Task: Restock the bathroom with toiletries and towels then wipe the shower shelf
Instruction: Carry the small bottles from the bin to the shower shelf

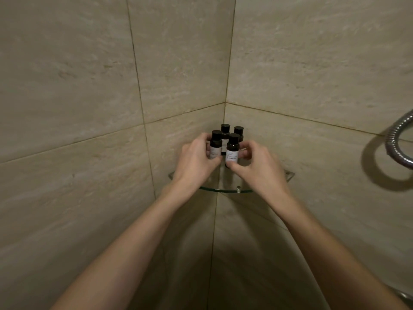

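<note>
Several small dark toiletry bottles with black caps and white labels stand on a glass corner shelf (225,189) in the tiled shower corner. My left hand (196,158) grips the front left bottle (215,143), fingers curled round its side. My right hand (257,163) pinches the front right bottle (232,148) between thumb and fingers. Two more bottles, one at the back middle (225,130) and one at the back right (238,130), stand behind them, partly hidden.
Beige stone tile walls (89,86) meet in the corner behind the shelf. A chrome shower hose (395,142) loops on the right wall. More chrome shows at the lower right edge (404,295).
</note>
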`<state>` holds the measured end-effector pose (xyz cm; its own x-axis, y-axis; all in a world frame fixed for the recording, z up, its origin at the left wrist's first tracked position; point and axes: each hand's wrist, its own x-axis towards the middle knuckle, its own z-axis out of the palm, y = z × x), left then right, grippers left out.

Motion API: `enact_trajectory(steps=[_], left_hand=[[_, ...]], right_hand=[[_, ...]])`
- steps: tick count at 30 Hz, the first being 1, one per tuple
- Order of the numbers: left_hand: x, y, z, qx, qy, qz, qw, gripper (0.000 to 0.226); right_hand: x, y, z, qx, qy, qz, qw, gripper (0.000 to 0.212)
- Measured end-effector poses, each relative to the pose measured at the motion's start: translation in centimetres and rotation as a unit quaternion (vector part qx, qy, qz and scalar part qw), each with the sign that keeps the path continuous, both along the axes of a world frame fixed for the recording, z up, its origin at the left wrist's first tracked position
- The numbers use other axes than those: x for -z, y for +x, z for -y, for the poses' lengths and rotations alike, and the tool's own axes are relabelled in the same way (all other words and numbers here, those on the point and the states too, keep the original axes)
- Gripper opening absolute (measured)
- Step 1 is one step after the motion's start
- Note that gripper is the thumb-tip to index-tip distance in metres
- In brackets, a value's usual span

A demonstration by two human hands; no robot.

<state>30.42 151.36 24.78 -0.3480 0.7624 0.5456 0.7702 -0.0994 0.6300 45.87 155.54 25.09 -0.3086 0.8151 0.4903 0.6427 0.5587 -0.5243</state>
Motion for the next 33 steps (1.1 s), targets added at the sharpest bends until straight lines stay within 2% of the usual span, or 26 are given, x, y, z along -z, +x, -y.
enact_trajectory(steps=[7,22,30,33], left_hand=[[0.0,-0.1,-0.8,-0.015,-0.017,0.002,1.0,0.048],[1.0,-0.2,-1.9,-0.074,-0.022,-0.043,0.996,0.035],[1.0,0.0,-1.6,-0.078,-0.025,-0.046,0.996,0.033],[1.0,0.3,-0.8,-0.062,-0.007,-0.04,0.997,0.035]], right_hand=[[0.2,-0.9,-0.3,0.044,0.036,0.016,0.998,0.035],[0.6,-1.4,-0.9,0.066,0.022,0.002,0.998,0.031],[0.5,-1.4,-0.9,0.069,0.027,0.013,0.997,0.032],[0.6,-1.0,-0.4,0.062,0.033,-0.008,0.998,0.033]])
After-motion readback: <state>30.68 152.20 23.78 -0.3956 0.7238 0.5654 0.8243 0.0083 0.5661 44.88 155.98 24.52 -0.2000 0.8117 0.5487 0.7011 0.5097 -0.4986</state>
